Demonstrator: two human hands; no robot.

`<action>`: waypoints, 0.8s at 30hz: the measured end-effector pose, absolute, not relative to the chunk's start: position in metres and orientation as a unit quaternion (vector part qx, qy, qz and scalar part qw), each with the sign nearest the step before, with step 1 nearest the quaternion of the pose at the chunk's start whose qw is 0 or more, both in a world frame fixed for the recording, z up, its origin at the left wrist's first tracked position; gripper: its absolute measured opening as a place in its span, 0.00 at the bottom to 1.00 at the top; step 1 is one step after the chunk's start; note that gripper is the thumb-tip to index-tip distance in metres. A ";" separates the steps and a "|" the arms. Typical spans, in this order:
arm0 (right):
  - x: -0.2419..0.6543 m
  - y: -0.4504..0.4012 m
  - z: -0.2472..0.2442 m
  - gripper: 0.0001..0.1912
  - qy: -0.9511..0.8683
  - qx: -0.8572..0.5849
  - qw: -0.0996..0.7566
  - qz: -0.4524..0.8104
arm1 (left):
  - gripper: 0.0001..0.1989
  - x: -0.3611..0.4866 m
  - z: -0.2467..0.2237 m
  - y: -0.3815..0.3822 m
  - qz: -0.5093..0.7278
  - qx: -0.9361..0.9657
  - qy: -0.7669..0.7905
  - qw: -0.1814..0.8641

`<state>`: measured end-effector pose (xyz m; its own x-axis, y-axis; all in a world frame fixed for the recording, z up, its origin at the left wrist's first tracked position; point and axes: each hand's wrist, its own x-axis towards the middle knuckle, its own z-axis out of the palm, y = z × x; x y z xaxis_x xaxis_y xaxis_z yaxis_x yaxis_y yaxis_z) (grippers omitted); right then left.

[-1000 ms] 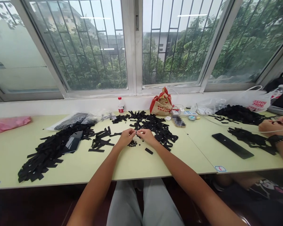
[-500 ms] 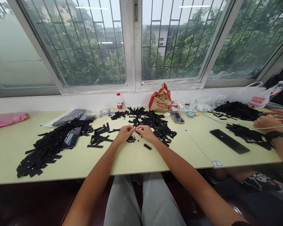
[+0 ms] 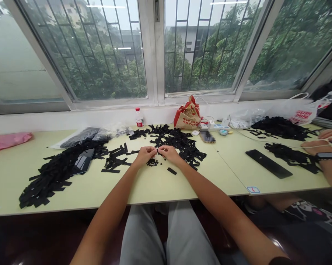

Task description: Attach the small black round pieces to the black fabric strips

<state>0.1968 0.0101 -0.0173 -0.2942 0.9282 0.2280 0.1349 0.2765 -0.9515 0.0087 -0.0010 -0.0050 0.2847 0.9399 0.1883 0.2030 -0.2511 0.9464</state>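
One small black piece (image 3: 157,151) is pinched by the fingertips of the left hand (image 3: 146,155) and right hand (image 3: 169,153), over the table (image 3: 210,180); its shape is too small to tell. Just nearer lie rings (image 3: 152,162) in a loose cluster, a single strip (image 3: 171,171) near them. Behind the hands spreads a pile (image 3: 179,142) of strips; a long heap (image 3: 49,175) lies well left. Farther back stand a bottle (image 3: 139,119) and a bag (image 3: 187,117).

The strips (image 3: 44,180) looked like matt cloth, the bench (image 3: 85,193) smooth and fairly matt. The paper bag (image 3: 188,117) was creased, the bottle (image 3: 139,118) clear, glossy plastic. The pink wrap (image 3: 9,141) looked like thin, wrinkled plastic, the trousers (image 3: 139,237) matt cloth, the panes (image 3: 107,73) smooth glass.
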 end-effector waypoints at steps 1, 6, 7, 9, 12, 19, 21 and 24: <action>0.197 0.010 -0.017 0.15 -0.665 -0.399 0.441 0.452 | 0.20 0.009 -0.006 -0.001 0.419 0.670 0.426 0.440; 0.198 0.008 -0.015 0.14 -0.670 -0.383 0.446 0.453 | 0.19 0.009 -0.010 0.002 0.419 0.678 0.421 0.434; 0.197 0.008 -0.015 0.14 -0.672 -0.380 0.451 0.448 | 0.19 0.008 -0.010 0.003 0.421 0.680 0.419 0.430; 0.195 0.008 -0.016 0.14 -0.673 -0.374 0.460 0.442 | 0.18 0.009 -0.010 0.002 0.426 0.683 0.410 0.428; 0.191 0.008 -0.018 0.14 -0.660 -0.377 0.472 0.446 | 0.18 0.010 -0.007 0.001 0.433 0.682 0.404 0.430; 0.196 0.016 -0.020 0.14 -0.612 -0.437 0.500 0.430 | 0.16 -0.022 0.011 0.008 0.447 0.639 0.576 0.244; 0.199 0.018 -0.020 0.14 -0.594 -0.451 0.509 0.430 | 0.15 -0.052 0.015 0.005 0.436 0.602 0.650 0.156; 0.202 0.020 -0.021 0.14 -0.575 -0.469 0.513 0.431 | 0.16 -0.111 0.016 -0.014 0.395 0.533 0.749 0.007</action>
